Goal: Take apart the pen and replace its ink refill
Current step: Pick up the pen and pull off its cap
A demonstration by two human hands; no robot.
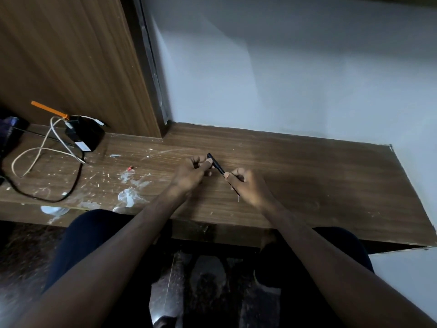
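A slim black pen [217, 165] is held over the wooden desk [307, 176], slanting from upper left to lower right. My left hand [192, 172] pinches its upper barrel near the top end. My right hand [248, 183] grips the lower part, thumb pressed on the barrel. A thin dark refill [234, 191] with a pale tip sticks out below my right hand toward the desk's front. Whether the barrel sections are separated is hidden by my fingers.
On the left of the desk lie a black charger box [85, 136], a white cable [42, 150], a black cable [75, 183] and an orange stick [49, 110]. White paint stains [128, 195] mark the wood. A wooden panel and a white wall stand behind.
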